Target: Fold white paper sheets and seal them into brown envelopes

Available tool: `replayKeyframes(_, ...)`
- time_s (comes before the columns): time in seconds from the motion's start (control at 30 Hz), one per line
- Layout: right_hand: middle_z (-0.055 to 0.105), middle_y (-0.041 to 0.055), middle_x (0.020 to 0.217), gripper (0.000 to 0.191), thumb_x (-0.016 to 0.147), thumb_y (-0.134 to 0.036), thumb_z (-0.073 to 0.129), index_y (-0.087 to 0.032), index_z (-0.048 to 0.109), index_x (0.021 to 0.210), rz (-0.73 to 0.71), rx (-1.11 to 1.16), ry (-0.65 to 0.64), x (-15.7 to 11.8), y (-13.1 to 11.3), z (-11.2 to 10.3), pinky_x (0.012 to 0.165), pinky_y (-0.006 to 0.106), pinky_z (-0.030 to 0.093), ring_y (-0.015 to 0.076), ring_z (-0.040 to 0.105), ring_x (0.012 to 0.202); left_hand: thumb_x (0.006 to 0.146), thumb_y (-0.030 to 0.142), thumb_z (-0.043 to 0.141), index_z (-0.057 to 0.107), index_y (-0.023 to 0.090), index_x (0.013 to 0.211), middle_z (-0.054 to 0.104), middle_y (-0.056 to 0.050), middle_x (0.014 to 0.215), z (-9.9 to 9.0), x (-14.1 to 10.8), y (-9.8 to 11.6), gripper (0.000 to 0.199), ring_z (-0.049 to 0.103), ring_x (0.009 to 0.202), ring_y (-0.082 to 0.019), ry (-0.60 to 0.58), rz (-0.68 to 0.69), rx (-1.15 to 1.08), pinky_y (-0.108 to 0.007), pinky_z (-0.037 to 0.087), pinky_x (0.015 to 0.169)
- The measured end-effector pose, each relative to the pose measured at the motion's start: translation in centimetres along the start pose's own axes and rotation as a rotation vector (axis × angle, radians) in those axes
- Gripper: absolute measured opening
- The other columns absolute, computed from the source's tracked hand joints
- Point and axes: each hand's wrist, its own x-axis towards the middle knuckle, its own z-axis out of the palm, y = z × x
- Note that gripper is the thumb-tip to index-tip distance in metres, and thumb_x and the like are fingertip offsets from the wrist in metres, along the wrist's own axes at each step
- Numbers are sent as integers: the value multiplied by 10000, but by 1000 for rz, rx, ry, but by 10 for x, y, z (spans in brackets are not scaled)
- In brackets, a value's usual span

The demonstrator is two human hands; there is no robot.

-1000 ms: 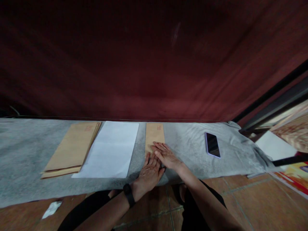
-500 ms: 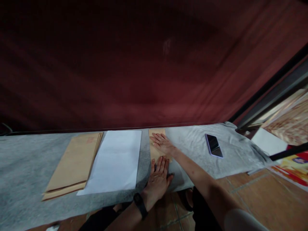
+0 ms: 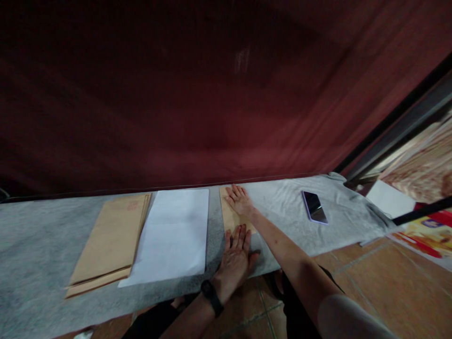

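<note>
A narrow brown paper envelope (image 3: pixel 229 216) lies flat on the grey cloth, partly covered by both hands. My left hand (image 3: pixel 236 256), with a black band on the wrist, rests palm down on its near end, fingers spread. On its far end lies my right hand (image 3: pixel 240 201), flat with the fingers apart. Neither hand grips anything. To the left is white paper (image 3: pixel 174 230), and beyond it a stack of brown envelopes (image 3: pixel 108 235), its right edge next to the paper.
A phone (image 3: pixel 314 207) with a purple edge lies to the right on the grey cloth (image 3: pixel 282 197). Dark red fabric (image 3: pixel 212 117) hangs behind the surface. A black metal frame (image 3: pixel 388 127) and a colourful printed sheet (image 3: pixel 429 233) are at the right. Tiled floor shows below.
My right hand has slid slightly farther away, towards the far end of the envelope. My left hand remains at the near end. The view has shifted slightly.
</note>
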Motion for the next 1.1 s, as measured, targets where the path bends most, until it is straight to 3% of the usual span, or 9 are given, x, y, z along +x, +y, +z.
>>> replayKeyframes(0.3,218,57,1659,557,1054,-456,278,-259,309,1574,-117,9,-102,-38,-1,-5,1236,503,177,274,193,1533,1004,553,350,374,125,1521,330,-173,1611,-7,1,2,672,274,1508,-309,-29,-16,-39,-589,240,1201)
replayKeyframes(0.6,143,26,1675,630,1053,-558,140,-252,165,1602,-186,162,-278,-76,-4,-21,1267,437,53,186,76,1550,999,553,351,438,111,1481,482,-176,1521,-11,-1,0,660,354,1471,-307,-24,-1,-46,-547,258,1203)
replayKeyframes(0.87,200,13,1659,600,1052,-551,266,-266,257,1580,-246,333,-338,-111,-8,-37,1278,402,82,159,135,1541,996,518,386,432,63,1472,500,-223,1491,-8,-15,-1,660,412,1436,-323,16,33,-2,-501,353,1163)
replayKeyframes(1.1,294,-24,1632,568,1052,-576,214,-313,377,1529,-221,455,-412,-133,-10,-49,1274,378,130,128,210,1523,1004,516,373,452,75,1459,516,-216,1479,-6,-23,-5,638,427,1428,-319,34,58,-25,-508,358,1166)
